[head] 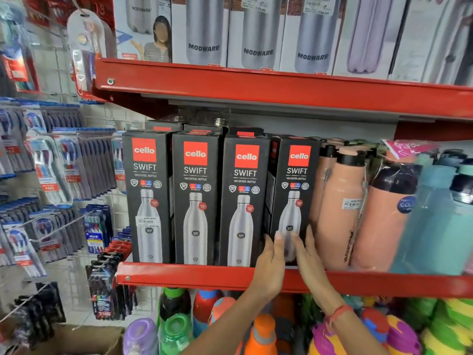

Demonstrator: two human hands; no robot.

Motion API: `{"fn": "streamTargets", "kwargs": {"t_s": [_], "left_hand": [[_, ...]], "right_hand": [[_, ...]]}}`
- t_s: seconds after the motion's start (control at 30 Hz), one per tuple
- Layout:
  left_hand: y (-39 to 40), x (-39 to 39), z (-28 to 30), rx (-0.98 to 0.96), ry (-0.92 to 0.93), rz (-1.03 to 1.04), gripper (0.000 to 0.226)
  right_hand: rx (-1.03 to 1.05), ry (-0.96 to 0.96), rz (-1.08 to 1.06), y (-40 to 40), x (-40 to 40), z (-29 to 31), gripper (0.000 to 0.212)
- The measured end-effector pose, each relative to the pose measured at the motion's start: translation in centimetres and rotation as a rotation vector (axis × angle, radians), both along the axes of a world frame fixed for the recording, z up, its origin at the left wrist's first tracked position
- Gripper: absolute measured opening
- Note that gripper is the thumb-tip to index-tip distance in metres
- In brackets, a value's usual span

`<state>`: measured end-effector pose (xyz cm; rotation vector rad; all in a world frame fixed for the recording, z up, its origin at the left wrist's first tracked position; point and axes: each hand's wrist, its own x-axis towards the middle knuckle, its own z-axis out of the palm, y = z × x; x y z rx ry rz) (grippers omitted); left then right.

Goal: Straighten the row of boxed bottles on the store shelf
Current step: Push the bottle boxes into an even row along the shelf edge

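Now, step in hand: squaring the fourth black cardboard bottle box (294, 198), the one between both hands, which stands turned and set back from its three neighbours on the red metal shelf (204, 274).
Doing it well: I judge it best to press evenly low on both sides, swing the face parallel to the shelf lip, then draw it flush.
Left hand (270, 262): fingers spread, flat against the box's lower left edge.
Right hand (308, 254): open-palmed, touching the lower right corner, peach plastic bottles (340, 213) just beyond it.
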<state>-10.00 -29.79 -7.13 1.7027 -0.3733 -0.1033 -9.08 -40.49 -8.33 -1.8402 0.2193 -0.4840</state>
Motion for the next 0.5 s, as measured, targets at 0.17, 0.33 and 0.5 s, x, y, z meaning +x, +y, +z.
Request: {"fn": "streamTargets", "kwargs": {"t_s": [0.17,0.33,0.5], "left_hand": [[0.5,-0.7,-0.8,-0.105,0.012,0.039,0.077],[1.6,-1.8,-1.2,-0.099,0.007,0.04,0.081],[2.4,-2.8,0.1,-0.006,-0.019,0.006,0.075]], "right_hand": [[-0.045,-0.012,0.036,-0.4,-1.3,-0.3,0.064],[-0.043,-0.028,0.068,0.2,-2.6,-1.0,0.063],[-0.057,-0.013,0.073,0.6,-3.6,-0.4,0.064]]}}
